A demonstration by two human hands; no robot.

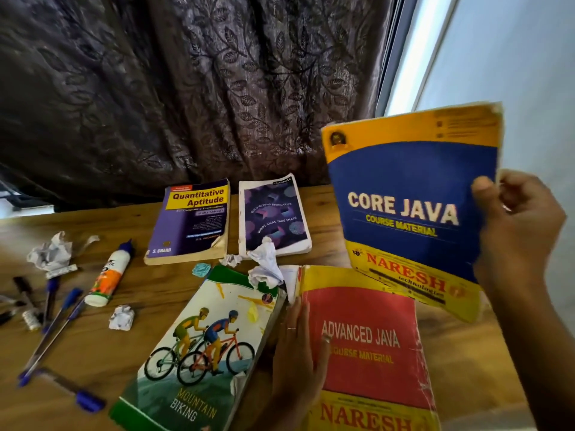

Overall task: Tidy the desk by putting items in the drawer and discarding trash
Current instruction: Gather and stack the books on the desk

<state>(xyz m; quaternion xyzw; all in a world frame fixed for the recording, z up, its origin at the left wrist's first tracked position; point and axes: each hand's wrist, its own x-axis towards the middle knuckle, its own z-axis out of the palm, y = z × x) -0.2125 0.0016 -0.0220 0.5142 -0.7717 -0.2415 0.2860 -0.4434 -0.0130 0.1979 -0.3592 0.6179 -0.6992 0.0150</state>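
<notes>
My right hand (516, 225) grips the right edge of the blue and yellow Core Java book (407, 194) and holds it tilted above the wooden desk (155, 293). My left hand (298, 349) lies flat, fingers straight, on the left edge of the red Advanced Java book (370, 346). Beside it lies the Mountain Biking book (199, 349). Farther back are the Quantitative Aptitude book (191, 219) and a purple notebook (273, 216). Crumpled paper balls sit at the left (51, 255), the middle (122, 317) and on the books (266, 264).
A glue bottle (109, 276), several blue pens (59, 325) and small dark items lie at the desk's left. A small teal scrap (200, 269) sits near the glue. A dark patterned curtain (186, 88) hangs behind the desk; a pale wall (513, 57) is at right.
</notes>
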